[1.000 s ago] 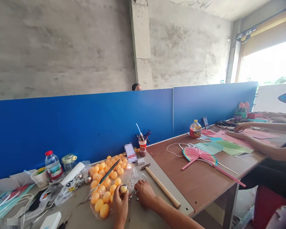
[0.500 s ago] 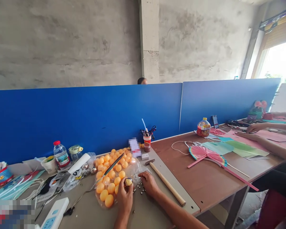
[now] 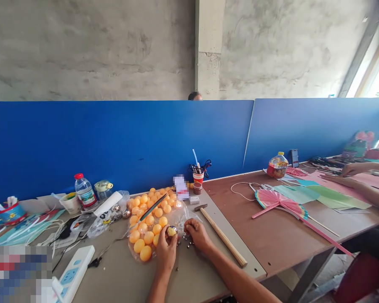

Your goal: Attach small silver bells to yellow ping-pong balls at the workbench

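My left hand is closed around a ball with a shiny, silvery surface and a yellowish patch facing up. Just to its right, my right hand has thumb and fingers pinched together; whatever may be between the tips is too small to make out. Small steel balls lie scattered on the table below and between the hands. Beside my left hand rests a clear plastic bag with many orange table tennis balls. A soldering-iron-like tool with a dark handle lies across them.
A wooden-handled hammer lies right of my hands. Left are a power strip, cables, a water bottle and a glass jar. A cup of tools stands by the blue partition. Pink paper fans and a co-worker's hands are rightward.
The view has tilted down and turned slightly left. My left hand still holds the ball; the right hand stays close beside it, its fingers pinched over the steel balls.
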The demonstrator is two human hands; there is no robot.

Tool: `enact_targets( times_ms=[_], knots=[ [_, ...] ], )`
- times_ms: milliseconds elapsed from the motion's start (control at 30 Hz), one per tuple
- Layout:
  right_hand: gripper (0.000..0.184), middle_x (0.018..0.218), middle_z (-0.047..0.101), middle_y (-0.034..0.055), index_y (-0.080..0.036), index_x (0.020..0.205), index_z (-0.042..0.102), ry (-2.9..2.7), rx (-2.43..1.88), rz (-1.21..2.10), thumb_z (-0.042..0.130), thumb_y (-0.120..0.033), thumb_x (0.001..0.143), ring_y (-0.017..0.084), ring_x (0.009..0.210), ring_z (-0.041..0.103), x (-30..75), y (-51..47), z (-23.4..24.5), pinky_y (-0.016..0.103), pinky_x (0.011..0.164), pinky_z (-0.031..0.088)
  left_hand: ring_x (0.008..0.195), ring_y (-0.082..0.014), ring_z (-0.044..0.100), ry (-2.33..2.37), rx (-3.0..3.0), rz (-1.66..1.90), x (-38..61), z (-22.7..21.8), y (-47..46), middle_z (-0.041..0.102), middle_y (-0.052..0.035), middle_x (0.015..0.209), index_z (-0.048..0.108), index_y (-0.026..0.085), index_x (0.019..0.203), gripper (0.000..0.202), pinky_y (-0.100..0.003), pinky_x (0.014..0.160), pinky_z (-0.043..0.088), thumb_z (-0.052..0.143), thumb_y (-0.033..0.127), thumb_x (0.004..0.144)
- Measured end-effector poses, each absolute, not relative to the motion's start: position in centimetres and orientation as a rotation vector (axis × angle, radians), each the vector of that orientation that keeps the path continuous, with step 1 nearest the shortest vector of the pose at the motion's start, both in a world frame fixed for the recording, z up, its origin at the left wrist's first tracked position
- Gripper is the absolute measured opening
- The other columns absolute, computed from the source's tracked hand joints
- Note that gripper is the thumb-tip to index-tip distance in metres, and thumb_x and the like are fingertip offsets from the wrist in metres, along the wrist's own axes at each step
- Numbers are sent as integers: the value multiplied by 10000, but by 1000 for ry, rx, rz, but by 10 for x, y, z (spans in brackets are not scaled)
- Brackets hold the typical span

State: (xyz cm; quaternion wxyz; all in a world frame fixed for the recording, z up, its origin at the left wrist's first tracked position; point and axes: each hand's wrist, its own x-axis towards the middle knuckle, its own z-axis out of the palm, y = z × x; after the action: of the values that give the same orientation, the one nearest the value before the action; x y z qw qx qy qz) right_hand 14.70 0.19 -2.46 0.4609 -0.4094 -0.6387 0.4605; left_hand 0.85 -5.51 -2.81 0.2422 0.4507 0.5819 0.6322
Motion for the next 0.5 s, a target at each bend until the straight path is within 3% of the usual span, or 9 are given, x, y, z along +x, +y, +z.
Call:
enact_targets(
  times_ms=[300, 500],
  knots=[
    [160, 685, 638, 11, -176, 751, 614, -1571, -996, 1229, 500, -201, 641, 157, 634, 575, 140, 9, -22, 280, 649, 467, 923, -274, 708, 1514, 1117, 1699, 10, -22, -56, 703, -138, 1053, 592, 173, 1079, 552, -395, 818, 580, 680, 483, 632],
    [241, 737, 677, 34, -170, 786, 662, -1685, -1113, 1119, 437, -159, 702, 171, 675, 607, 137, 9, -19, 281, 670, 486, 896, -257, 712, 1510, 1118, 1697, 9, -25, -56, 706, -125, 1040, 582, 180, 1086, 524, -381, 815, 580, 670, 466, 657]
  ],
)
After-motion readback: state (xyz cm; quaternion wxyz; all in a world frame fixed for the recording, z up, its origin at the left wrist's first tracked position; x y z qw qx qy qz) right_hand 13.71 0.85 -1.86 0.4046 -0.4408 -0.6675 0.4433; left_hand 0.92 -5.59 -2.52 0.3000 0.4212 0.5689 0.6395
